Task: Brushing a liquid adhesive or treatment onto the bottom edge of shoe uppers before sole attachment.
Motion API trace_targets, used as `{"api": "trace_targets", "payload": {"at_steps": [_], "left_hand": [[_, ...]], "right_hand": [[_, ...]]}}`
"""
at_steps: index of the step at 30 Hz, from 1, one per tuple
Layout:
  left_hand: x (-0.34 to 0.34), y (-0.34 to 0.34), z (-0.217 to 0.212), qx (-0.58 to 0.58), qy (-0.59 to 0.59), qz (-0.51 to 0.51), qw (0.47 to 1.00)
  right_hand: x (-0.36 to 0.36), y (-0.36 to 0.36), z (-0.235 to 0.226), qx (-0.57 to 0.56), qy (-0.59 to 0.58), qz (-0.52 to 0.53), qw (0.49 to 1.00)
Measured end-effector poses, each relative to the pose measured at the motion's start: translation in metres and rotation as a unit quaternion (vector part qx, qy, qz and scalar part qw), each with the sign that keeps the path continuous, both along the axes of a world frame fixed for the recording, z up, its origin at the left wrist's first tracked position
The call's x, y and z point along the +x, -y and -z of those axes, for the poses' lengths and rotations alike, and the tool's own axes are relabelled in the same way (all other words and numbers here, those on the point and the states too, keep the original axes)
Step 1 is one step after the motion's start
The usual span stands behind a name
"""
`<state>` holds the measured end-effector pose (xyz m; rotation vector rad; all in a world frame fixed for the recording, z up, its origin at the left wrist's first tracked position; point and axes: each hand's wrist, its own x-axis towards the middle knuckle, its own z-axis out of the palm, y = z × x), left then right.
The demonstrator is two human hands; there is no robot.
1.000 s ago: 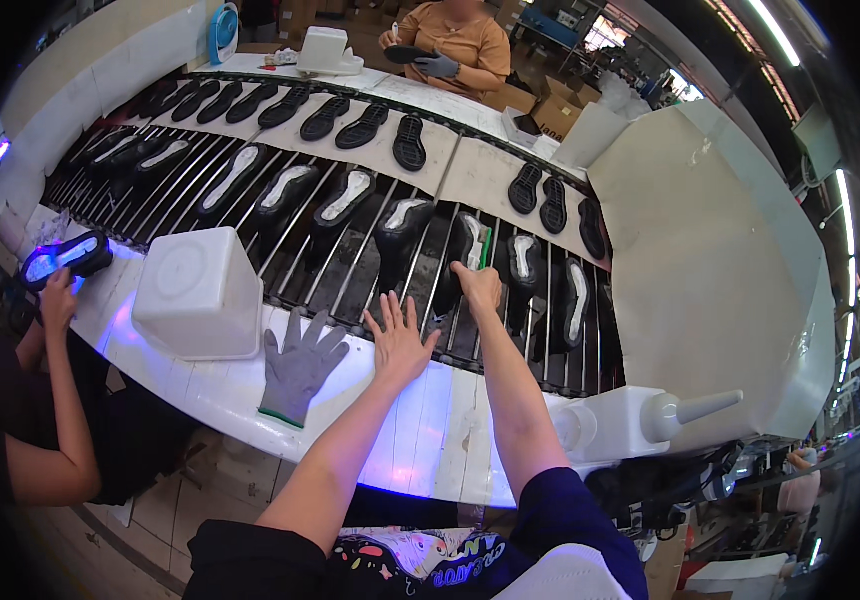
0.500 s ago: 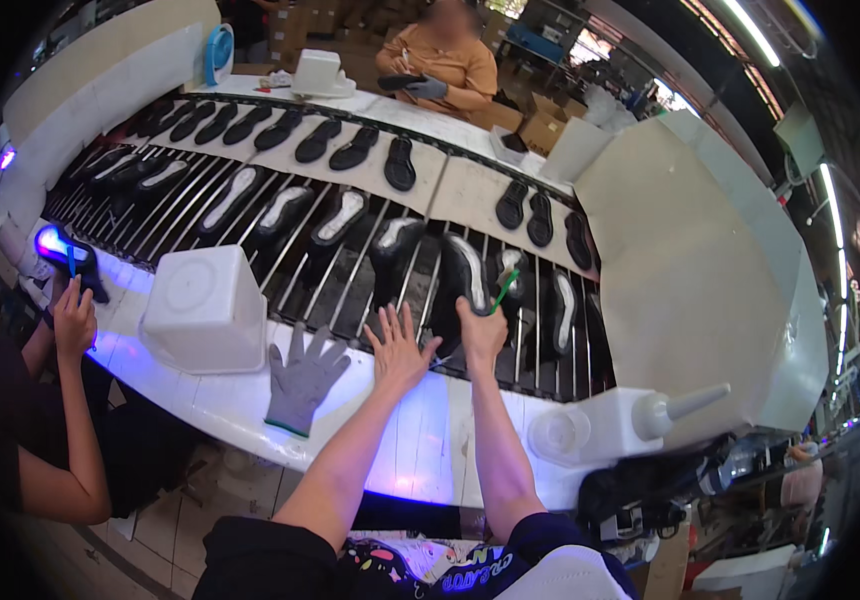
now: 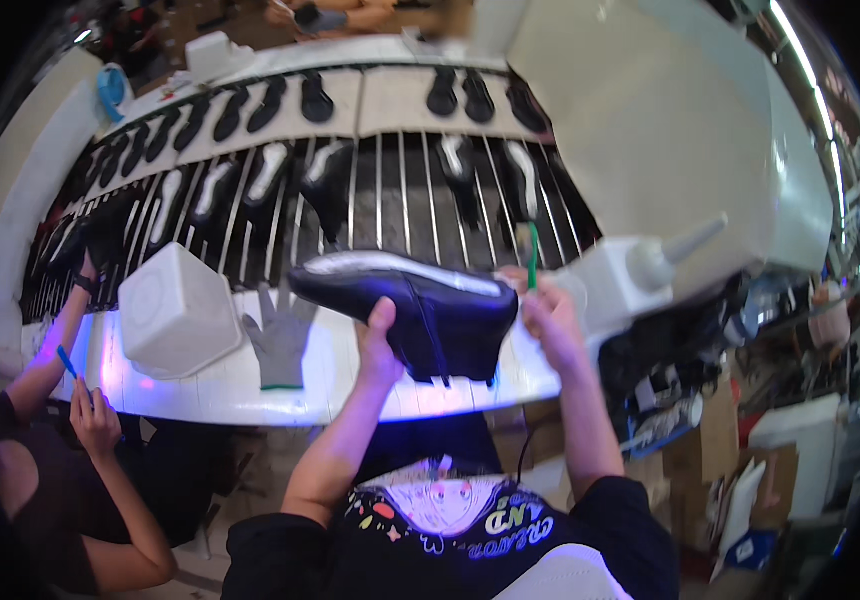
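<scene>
A black shoe upper (image 3: 455, 320) hangs sole side up over the white table edge, its bottom showing a white strip. My left hand (image 3: 380, 345) is closed on it from below, thumb against its side, other fingers hidden behind it. Near its right end, my right hand (image 3: 553, 312) grips a green-handled brush (image 3: 532, 262), bristles up. I cannot tell whether the right fingers also touch the shoe upper. Beyond it, more black shoe uppers (image 3: 325, 185) with white bottoms lie on the metal-rod conveyor (image 3: 410, 215).
Black soles (image 3: 317, 97) line the beige belt behind. On the table are a white plastic container (image 3: 180, 315), a grey glove (image 3: 278, 345) and a white nozzle bottle (image 3: 620, 285). At left, a co-worker's hand (image 3: 96, 420) holds a blue-handled brush; another person sits across.
A shoe upper has come off the conveyor toward me, into my left hand, which was spread out before. My right hand has moved right with the green brush. The view has tilted down.
</scene>
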<state>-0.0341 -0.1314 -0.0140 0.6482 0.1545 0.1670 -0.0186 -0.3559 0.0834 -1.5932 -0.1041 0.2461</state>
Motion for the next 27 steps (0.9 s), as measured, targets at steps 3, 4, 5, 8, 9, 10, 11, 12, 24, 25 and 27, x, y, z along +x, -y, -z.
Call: {"api": "trace_targets", "payload": {"at_steps": [3, 4, 5, 8, 9, 10, 11, 12, 24, 25, 27], "left_hand": [[-0.019, -0.009, -0.022, 0.154, 0.051, -0.116, 0.980], [-0.025, -0.019, -0.015, 0.260, 0.089, -0.131, 0.952], [-0.032, -0.025, -0.020, 0.354, 0.099, -0.119, 0.922], [-0.032, -0.027, -0.046, 0.527, 0.232, -0.144, 0.805], [-0.038, -0.025, -0.046, 0.538, 0.218, -0.125, 0.804], [-0.045, -0.020, -0.042, 0.560, 0.192, -0.113, 0.798], [-0.054, -0.032, -0.045, 0.743, 0.146, -0.016, 0.653], [-0.062, -0.029, -0.047, 0.748, 0.134, -0.003, 0.650], [-0.109, -0.019, -0.069, 0.872, 0.067, -0.022, 0.485], [-0.111, -0.020, -0.066, 0.873, 0.061, -0.020, 0.483], [-0.116, -0.020, -0.058, 0.910, 0.044, -0.004, 0.412]], "right_hand": [[-0.012, 0.044, -0.006, -0.064, 0.074, 0.173, 0.980], [-0.015, 0.063, 0.000, -0.136, 0.115, 0.214, 0.960], [-0.020, 0.080, 0.006, -0.206, 0.115, 0.251, 0.939], [-0.036, 0.098, 0.016, -0.345, 0.077, 0.278, 0.893], [-0.039, 0.098, 0.020, -0.409, 0.092, 0.265, 0.868], [-0.042, 0.096, 0.025, -0.469, 0.107, 0.248, 0.841], [-0.042, 0.093, 0.029, -0.470, 0.100, 0.245, 0.842], [-0.039, 0.089, 0.031, -0.504, 0.103, 0.237, 0.824], [-0.015, 0.079, 0.043, -0.694, 0.110, 0.141, 0.698], [-0.013, 0.080, 0.040, -0.675, 0.108, 0.129, 0.719], [-0.012, 0.085, 0.041, -0.654, 0.105, 0.112, 0.741]]}}
